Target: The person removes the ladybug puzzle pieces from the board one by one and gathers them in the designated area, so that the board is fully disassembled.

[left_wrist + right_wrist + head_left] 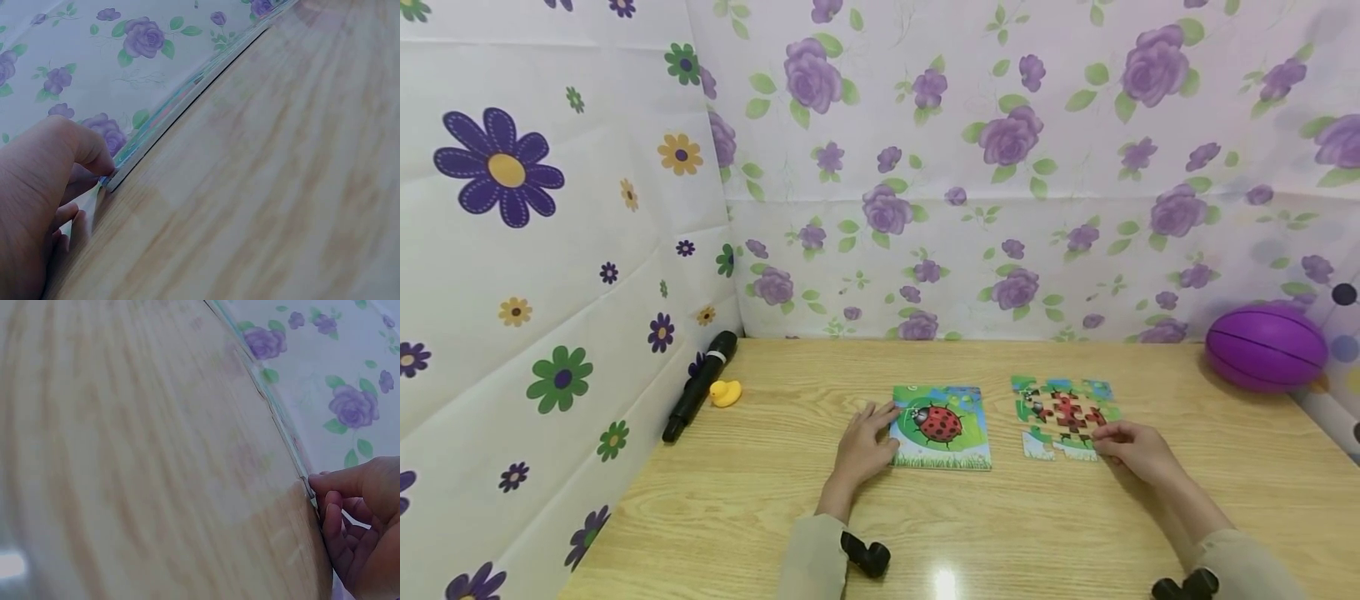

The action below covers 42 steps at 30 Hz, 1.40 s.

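A square ladybug picture board (972, 446) lies flat on the wooden table. My left hand (863, 446) rests at its left side, fingers and thumb spread apart with their tips on its edge. To the right lies a partly joined ladybug jigsaw puzzle (1066, 408), with bare table showing through its gaps. My right hand (1138, 452) is at the puzzle's lower right, thumb and fingertips pinching a puzzle piece that is mostly hidden by the fingers. In the right wrist view, the thumb and fingers (342, 482) meet at the puzzle's thin edge.
At the far left a black microphone (700, 390) lies against the flowered cloth, with a yellow rubber duck (726, 393) beside it. A purple ball (1266, 348) sits at the back right corner. Patterned cloth walls (970, 183) stand behind and to both sides of the table.
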{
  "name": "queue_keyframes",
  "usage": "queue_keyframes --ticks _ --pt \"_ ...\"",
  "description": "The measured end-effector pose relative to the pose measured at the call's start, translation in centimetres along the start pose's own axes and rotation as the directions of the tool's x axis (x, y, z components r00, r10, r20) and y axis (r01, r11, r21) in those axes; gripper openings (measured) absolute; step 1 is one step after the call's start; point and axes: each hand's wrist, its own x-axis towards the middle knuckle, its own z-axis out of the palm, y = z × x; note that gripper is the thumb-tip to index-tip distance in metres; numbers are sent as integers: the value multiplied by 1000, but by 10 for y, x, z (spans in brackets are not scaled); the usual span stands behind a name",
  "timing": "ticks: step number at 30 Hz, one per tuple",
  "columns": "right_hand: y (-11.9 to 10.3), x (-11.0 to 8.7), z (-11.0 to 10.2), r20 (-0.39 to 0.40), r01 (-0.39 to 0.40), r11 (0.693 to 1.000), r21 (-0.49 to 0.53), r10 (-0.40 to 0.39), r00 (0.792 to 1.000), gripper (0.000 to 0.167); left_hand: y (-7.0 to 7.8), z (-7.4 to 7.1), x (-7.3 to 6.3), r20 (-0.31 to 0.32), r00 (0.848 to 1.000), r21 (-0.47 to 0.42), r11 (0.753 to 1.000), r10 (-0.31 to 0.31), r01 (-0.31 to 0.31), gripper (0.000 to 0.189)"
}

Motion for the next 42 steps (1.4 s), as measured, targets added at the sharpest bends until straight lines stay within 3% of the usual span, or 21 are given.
queue_keyframes --ticks 7,11,17,23,30,37,42 --pt "-7 -1 2 -20 -57 998 24 57 998 45 0 1 -1 0 1000 2 1000 -9 9 52" --pt "-22 -2 9 -36 -42 999 28 43 998 45 -1 1 0 -4 1000 1 1000 -14 14 52" --pt "-47 2 35 -23 58 998 39 -57 998 38 1 1 0 -9 1000 3 1000 -19 19 52" --pt "-68 10 63 17 176 984 0 -176 984 30 1 1 -1 0 1000 0 1000 -21 21 53" --pt "-89 21 93 130 249 968 2 -247 960 29 0 2 2 -6 1000 6 1000 -11 11 52" --pt "-106 26 107 299 329 943 -52 -300 906 42 -1 2 2 -3 1000 18 1000 -19 19 54" --pt "-110 26 111 324 324 941 -99 -278 904 49 0 2 1 -3 1000 17 1000 -25 25 53"
